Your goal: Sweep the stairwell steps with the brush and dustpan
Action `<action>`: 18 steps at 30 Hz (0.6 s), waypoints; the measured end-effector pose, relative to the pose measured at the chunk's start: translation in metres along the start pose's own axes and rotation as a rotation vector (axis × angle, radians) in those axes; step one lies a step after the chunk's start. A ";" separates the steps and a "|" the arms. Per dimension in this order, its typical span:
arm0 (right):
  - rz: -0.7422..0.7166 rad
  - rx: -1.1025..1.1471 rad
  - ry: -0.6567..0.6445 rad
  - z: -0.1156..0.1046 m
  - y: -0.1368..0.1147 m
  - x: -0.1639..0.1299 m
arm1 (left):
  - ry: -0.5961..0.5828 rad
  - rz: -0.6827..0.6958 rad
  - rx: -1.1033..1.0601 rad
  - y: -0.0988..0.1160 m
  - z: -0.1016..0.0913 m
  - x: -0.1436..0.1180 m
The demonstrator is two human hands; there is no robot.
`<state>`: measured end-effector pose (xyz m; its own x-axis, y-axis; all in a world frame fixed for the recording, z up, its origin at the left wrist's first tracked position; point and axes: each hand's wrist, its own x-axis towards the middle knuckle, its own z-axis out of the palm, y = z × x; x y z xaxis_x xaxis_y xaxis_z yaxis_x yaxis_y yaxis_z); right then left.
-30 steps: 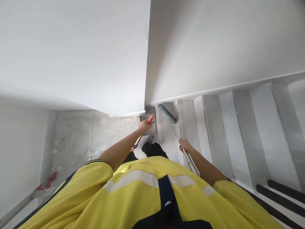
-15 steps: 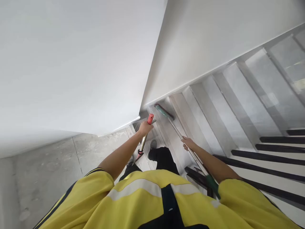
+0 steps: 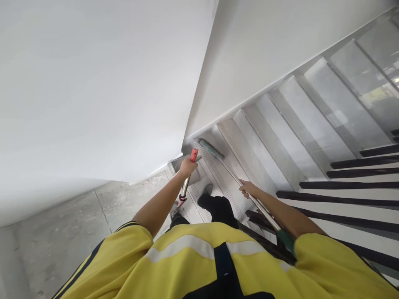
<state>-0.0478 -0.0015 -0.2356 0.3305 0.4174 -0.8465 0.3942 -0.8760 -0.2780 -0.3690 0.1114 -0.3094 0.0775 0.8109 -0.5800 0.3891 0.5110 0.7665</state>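
My left hand (image 3: 187, 167) grips the red-capped metal handle (image 3: 188, 175) of a dustpan (image 3: 181, 161) that rests at the foot of the stairs by the wall corner. My right hand (image 3: 248, 188) is closed around the metal pole of a broom (image 3: 232, 173). The broom's green head (image 3: 211, 148) with dark bristles lies on a low stair tread next to the wall. My dark trouser leg and grey shoe (image 3: 207, 189) stand on the lowest steps between the two tools.
White walls (image 3: 93, 83) meet in a corner right ahead. Pale grooved stairs (image 3: 280, 128) rise to the right along the wall. Black railing bars (image 3: 343, 195) run at the right. A rough concrete landing floor (image 3: 118, 199) lies to the left.
The view has swung to the right, showing more stairs and railing bars. The broom head has shifted slightly along the low step; both hands keep their grips.
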 end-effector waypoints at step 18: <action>0.153 0.215 -0.279 0.052 0.074 -0.062 | 0.008 -0.087 -0.054 -0.048 -0.062 -0.041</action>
<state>-0.0834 -0.1045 -0.2270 0.1136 0.2222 -0.9683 0.1600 -0.9660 -0.2029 -0.4473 0.0716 -0.3056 0.0377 0.7649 -0.6430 0.3440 0.5942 0.7270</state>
